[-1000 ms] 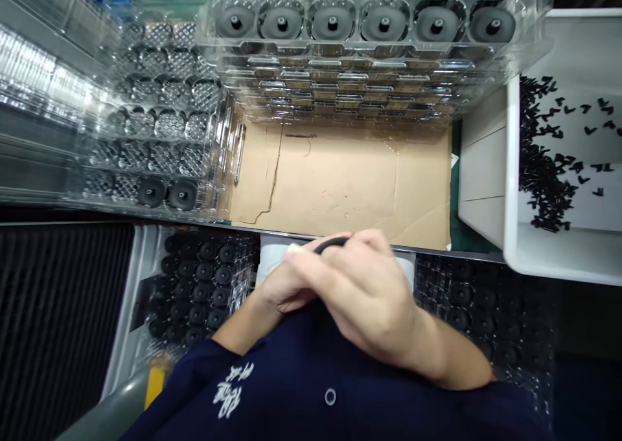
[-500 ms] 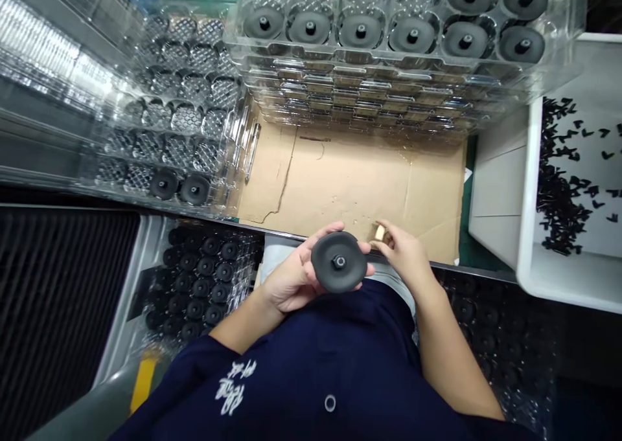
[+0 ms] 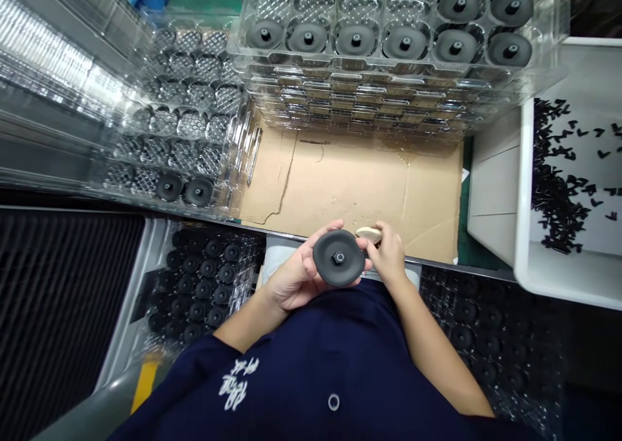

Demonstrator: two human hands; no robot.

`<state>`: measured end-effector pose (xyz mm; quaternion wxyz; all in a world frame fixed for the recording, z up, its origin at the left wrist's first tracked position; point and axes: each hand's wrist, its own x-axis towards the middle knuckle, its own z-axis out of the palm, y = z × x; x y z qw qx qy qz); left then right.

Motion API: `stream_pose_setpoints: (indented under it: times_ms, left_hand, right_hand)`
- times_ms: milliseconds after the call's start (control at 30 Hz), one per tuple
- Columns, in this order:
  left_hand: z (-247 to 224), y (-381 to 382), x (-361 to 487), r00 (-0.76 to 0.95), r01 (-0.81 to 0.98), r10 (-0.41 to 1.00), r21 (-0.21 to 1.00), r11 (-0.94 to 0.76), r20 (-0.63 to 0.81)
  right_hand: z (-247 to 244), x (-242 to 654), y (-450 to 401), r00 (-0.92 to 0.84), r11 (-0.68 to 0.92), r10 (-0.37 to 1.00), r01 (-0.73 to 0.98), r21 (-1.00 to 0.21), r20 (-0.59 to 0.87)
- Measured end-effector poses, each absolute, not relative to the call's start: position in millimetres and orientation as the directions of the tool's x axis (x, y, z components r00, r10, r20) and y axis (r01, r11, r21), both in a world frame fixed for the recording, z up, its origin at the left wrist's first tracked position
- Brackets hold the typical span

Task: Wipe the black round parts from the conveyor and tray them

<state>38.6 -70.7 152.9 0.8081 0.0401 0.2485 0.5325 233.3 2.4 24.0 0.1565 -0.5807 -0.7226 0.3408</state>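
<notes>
The left hand (image 3: 297,274) is clamped on a black rubber disc (image 3: 339,258), the right hand (image 3: 387,252) on a pale oval piece (image 3: 368,235), near the cardboard (image 3: 340,188). Beyond stand stacked clear trays (image 3: 357,59); more trays (image 3: 170,124) left; a white bin (image 3: 525,201) right, with black clips (image 3: 554,188).

Has brought the right hand (image 3: 389,257) nearer the disc (image 3: 339,258) at its three o'clock, turning the pad (image 3: 368,235) to show a pale oval face at two o'clock.

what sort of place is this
Probably a factory assembly or packing bench: stacked clear trays of identical black discs, a white bin of small black parts, and a cardboard work surface.
</notes>
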Motion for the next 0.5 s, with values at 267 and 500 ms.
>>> stream_pose_setpoints:
  times_ms: [267, 500]
  left_hand:
    - [165.5, -69.3, 42.1, 0.269, -0.809, 0.879, 0.404, 0.428, -0.393]
    - [159.5, -68.5, 43.0, 0.097, -0.740, 0.867, 0.547, 0.391, -0.488]
  right_hand:
    - [124.4, 230.2, 24.0, -0.339, 0.171, 0.941, 0.493, -0.853, -0.008]
    - [197.6, 193.3, -4.5, -0.578, 0.689, 0.705, 0.419, -0.591, 0.411]
